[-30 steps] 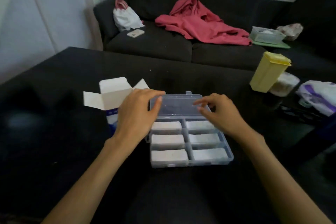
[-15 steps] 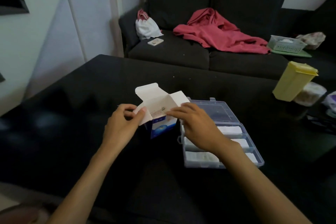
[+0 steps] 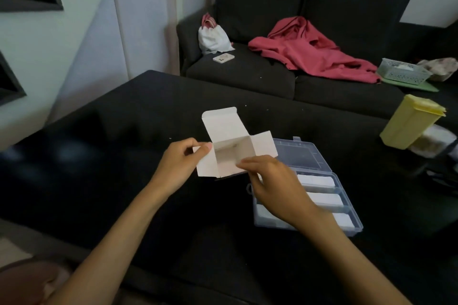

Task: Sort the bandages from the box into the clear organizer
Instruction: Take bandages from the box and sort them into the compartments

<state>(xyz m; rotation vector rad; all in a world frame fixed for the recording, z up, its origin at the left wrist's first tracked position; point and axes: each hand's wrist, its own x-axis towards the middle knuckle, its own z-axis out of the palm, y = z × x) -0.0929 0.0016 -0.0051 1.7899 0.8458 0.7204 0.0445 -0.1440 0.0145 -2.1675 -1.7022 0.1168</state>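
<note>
Dark table (image 3: pixel 124 156), open box (image 3: pixel 231 153) pinched between left hand (image 3: pixel 179 162) and right hand (image 3: pixel 270 181), clear organizer (image 3: pixel 322 181) just right.

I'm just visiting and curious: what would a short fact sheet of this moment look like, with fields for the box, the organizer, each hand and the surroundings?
box: white cardboard box, flaps open, tipped toward the camera, interior looks empty
organizer: clear organizer on the black table, lid open, white bandages in its compartments
left hand: left hand pinches the box's left flap
right hand: right hand holds the box's near right edge
surroundings: yellow container on the table; red garment on the dark sofa
</note>
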